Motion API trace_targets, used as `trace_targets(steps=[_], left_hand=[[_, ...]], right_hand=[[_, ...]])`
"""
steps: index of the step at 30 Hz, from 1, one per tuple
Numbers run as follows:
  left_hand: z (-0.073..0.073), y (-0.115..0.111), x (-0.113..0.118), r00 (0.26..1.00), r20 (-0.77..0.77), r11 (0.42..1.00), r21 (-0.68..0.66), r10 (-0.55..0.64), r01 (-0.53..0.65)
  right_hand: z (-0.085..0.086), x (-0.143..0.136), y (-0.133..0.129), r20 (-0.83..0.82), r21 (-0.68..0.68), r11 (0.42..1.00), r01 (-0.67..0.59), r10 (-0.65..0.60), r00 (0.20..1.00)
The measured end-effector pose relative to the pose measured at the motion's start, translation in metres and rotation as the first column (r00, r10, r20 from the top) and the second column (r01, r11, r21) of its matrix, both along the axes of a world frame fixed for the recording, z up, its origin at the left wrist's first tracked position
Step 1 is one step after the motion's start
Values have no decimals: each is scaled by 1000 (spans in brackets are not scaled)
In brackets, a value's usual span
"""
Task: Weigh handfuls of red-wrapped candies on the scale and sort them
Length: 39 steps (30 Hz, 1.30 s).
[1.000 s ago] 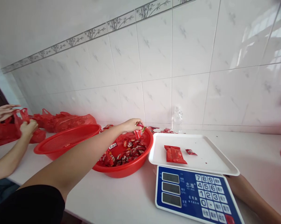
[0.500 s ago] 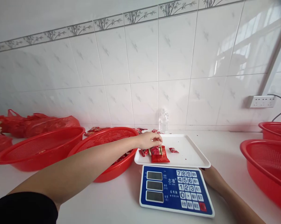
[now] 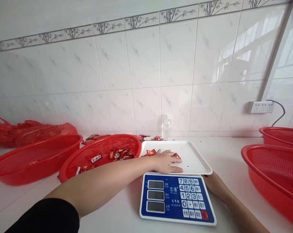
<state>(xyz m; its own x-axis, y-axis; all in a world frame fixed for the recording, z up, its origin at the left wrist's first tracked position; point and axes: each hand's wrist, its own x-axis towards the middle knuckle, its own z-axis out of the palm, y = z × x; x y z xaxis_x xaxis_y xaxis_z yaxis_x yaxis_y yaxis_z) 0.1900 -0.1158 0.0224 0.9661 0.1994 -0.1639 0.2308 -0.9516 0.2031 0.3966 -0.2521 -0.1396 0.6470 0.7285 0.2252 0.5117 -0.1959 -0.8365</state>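
My left hand point(image 3: 166, 161) lies palm down on the white tray point(image 3: 197, 155) of the scale, fingers spread over red packets. One red packet point(image 3: 151, 152) shows behind the hand, and a bit of another pokes out by the fingertips. The blue keypad panel point(image 3: 178, 197) of the scale faces me, its displays dark. At the tray's front right corner is my right hand point(image 3: 211, 180), its fingers hidden beneath the tray edge. To the left, a red basket point(image 3: 71, 161) holds several small red packets point(image 3: 121, 154), partly behind my left arm.
Another red basket point(image 3: 37, 158) stands at the far left, with red plastic bags point(image 3: 37, 131) behind it. A clear bottle point(image 3: 167, 127) stands by the wall near loose red packets point(image 3: 95, 138). Two red baskets are at the right, the nearer one point(image 3: 270, 174) larger in view.
My left hand has gone from fingers bent at a red packet to lying flat over the packets. The view has shifted, showing more of the packets in the basket.
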Motion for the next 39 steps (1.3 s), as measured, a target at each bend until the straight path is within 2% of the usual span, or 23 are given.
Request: trace_targets(steps=[3,8,11,14,18,23,28,30,33,36,39], left_hand=[[5,4,-4,998,54,1000,14,-18,17],[21,15,-23,977,210,1000,-7,-24,26],[27,20,-35,942,325,996,-47,83,-71],[30,25,-45,883,411,972,-154,226,-177],[32,28,-57,848,416,936,-263,328,-234],[20,26,-65,861,383,942,-115,335,-315],[0,15,-56,911,242,942,-37,333,-334],[-6,12,-48,931,195,949,5,309,-316],[-12,12,-35,947,219,966,52,236,-253],[-14,15,-24,964,230,987,54,134,-150],[-15,19,-16,971,223,994,46,89,-102]], right_hand=[[2,0,0,-33,-31,996,-82,81,996],[4,-1,-1,-82,-72,989,-129,123,989],[5,-2,-2,-103,-90,986,-139,129,986],[7,-4,-4,-117,-101,986,-136,124,985],[9,-6,-5,-129,-111,984,-136,122,984],[9,-7,-5,-140,-108,985,-132,116,983],[7,-6,-5,-162,-109,987,-121,103,981],[7,-6,-4,-168,-109,987,-120,100,981],[5,-5,-4,-162,-91,988,-125,109,981],[3,-4,-3,-151,-74,988,-132,120,981],[2,-3,-3,-132,-63,989,-131,122,984]])
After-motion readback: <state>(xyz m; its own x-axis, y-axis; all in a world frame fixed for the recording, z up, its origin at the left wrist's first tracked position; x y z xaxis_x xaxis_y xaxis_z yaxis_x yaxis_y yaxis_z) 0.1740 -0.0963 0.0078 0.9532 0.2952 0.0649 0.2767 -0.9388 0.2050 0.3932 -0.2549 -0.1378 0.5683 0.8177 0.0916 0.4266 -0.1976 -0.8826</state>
